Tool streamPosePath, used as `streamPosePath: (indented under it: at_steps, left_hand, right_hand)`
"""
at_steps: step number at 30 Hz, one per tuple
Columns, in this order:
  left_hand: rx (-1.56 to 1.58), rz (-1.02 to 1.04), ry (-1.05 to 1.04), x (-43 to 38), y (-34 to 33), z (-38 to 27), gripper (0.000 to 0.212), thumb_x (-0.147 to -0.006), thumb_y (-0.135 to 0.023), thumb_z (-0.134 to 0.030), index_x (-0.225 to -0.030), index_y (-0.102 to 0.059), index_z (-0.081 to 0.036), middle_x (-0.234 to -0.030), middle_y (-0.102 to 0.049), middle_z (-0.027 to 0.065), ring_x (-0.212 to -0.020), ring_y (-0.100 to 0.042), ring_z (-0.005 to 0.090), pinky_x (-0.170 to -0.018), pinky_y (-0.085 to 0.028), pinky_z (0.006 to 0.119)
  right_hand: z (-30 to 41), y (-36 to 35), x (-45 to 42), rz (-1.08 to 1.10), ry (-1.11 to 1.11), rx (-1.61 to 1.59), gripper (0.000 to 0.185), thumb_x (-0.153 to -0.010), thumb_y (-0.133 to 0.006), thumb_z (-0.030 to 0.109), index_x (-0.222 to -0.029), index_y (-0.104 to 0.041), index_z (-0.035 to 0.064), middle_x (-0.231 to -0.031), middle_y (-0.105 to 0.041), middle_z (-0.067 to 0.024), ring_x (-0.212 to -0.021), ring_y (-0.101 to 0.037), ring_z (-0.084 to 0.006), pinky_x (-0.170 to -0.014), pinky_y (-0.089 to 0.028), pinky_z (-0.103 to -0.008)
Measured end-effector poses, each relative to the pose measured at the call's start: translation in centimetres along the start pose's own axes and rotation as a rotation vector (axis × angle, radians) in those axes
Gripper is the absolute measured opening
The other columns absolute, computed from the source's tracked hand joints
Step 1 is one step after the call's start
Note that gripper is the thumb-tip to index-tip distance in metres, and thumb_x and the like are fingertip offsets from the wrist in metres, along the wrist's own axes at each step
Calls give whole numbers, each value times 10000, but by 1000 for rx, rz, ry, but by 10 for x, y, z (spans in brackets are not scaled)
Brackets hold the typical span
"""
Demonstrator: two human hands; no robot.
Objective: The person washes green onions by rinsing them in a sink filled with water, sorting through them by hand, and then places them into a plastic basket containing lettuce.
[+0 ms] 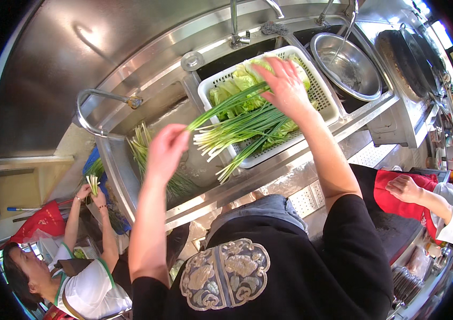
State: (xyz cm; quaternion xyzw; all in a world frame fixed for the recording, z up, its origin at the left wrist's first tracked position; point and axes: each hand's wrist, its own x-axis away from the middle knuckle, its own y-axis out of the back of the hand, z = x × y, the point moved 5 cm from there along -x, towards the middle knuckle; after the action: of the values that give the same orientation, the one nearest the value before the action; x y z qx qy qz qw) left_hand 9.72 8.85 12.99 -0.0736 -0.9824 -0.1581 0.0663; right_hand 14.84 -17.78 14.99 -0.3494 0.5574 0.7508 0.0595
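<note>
My left hand (169,152), slightly blurred, pinches a few scallions (222,105) near their root end. Their green leaves stretch up to the right across a white plastic basket (246,163). At the leafy end is my right hand (286,86), its fingers spread and thumb apart; whether it touches the leaves is hard to tell. Lettuce leaves (246,78) fill much of the basket. On top of them rests a loose bunch of scallions (242,128), white ends pointing left. More scallions (142,146) lie in the left sink basin, partly hidden behind my left forearm.
The basket sits over a stainless steel sink (194,100). Water runs from a faucet (348,30) into a metal bowl (346,66) at right. Woks (404,64) stand beyond. At lower left a co-worker's hands (90,194) hold scallions; another person's hand (402,188) shows at right.
</note>
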Motion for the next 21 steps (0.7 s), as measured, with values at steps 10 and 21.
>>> streamPosePath:
  at_steps: [10, 21]
  left_hand:
    - [-569, -165, 9, -48, -88, 121, 168, -755, -587, -228, -805, -570, -68, -690, -593, 67, -649, -580, 202, -598, -444, 322]
    - [-517, -161, 4, -42, -82, 122, 125, -739, -580, -179, -770, -542, -64, -761, -576, 99, -716, -562, 272, -621, -444, 377]
  right_hand:
    - [32, -113, 165, 513, -612, -275, 114, -750, -506, 158, -789, -595, 98, -767, -538, -102, -753, -563, -287, -665, -468, -394]
    - [-12, -152, 172, 759, -819, 74, 254, -670, -639, 326, -790, -636, 102, -873, -594, -114, -787, -585, -275, -706, -477, -367]
